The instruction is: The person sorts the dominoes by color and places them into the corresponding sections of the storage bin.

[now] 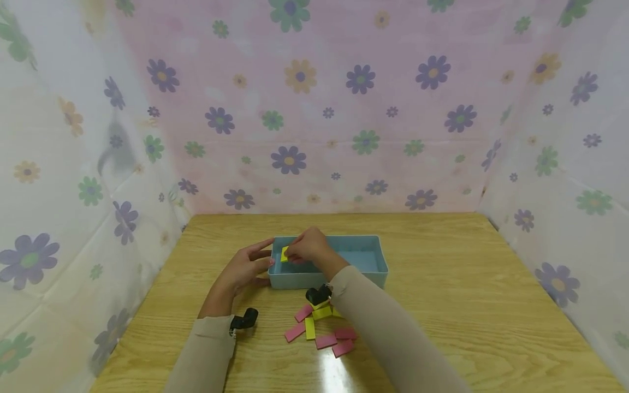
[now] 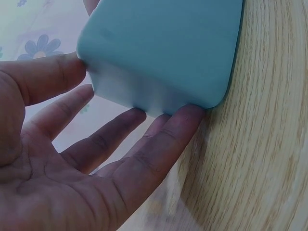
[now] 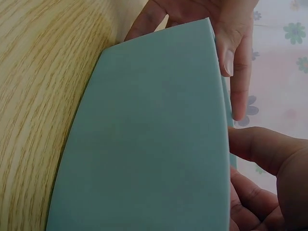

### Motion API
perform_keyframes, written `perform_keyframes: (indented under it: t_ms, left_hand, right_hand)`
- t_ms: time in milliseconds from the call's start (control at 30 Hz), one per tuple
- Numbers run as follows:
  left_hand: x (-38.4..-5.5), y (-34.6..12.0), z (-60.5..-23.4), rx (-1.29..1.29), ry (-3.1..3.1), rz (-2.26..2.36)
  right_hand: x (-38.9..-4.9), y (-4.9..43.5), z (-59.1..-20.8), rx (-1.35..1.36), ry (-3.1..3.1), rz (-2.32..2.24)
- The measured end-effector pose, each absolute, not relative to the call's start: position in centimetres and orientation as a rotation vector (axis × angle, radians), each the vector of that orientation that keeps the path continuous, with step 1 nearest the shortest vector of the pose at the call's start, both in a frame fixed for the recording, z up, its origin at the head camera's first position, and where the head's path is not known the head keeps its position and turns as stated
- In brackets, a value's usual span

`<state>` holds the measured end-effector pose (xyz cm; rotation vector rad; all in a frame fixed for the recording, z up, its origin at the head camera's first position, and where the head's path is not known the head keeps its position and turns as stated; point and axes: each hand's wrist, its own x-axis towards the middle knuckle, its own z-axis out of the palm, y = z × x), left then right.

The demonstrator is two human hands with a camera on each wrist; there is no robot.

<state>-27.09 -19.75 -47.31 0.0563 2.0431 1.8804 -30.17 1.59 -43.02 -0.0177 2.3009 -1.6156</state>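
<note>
A light blue plastic box (image 1: 361, 261) with an open top stands on the table. My left hand (image 1: 248, 266) touches its left end, fingers spread and mostly straight; the left wrist view has the fingertips of this hand (image 2: 110, 139) against the box wall (image 2: 163, 48). Inside the left part of the box, my right hand (image 1: 309, 246) pinches a yellow rectangular block (image 1: 284, 254). From the right wrist, the box's side (image 3: 144, 130) hides the block and most of the fingers of that hand (image 3: 269, 154).
In front of the box lie loose pink blocks (image 1: 326, 341) and yellow blocks (image 1: 309, 328), partly under the right forearm. The wooden table (image 1: 442, 284) is bordered by flower-patterned cloth (image 1: 334, 109) at the back and sides. Each wrist carries a black camera mount (image 1: 245, 319).
</note>
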Motion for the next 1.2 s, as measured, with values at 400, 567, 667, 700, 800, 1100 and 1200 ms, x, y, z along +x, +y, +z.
perform_keyframes:
  t_ms: [400,567,667,700,800,1100,1200]
  left_hand:
    - [-27.2,-19.7,-47.1,0.06,2.04,1.879]
    - [-27.1,-19.7,-47.1,0.06,2.05,1.879]
    - [-27.1,-19.7,-47.0,0.047,2.047,1.879]
    - [-27.1,-19.7,-47.0,0.051,2.048,1.879]
    - [-27.0,-19.7,-47.0,0.057,2.047,1.88]
    - [-27.0,-19.8,-47.0,0.066,2.029,1.885]
    - [-26.9,-19.7,-47.0,0.07,2.032,1.885]
  right_hand:
    - [-30.6,1.0,-43.6,0.035,2.321,-1.581]
    - [-30.5,0.8,-43.8,0.011,2.311,-1.573]
    - [-30.5,0.6,-43.9,0.001,2.321,-1.57]
    - [-30.5,0.6,-43.9,0.003,2.322,-1.572]
    - [-30.5,0.5,-43.9,0.013,2.319,-1.574]
    - [-30.3,0.5,-43.6,0.004,2.273,-1.607]
    - [-30.3,0.4,-43.6,0.008,2.271,-1.605]
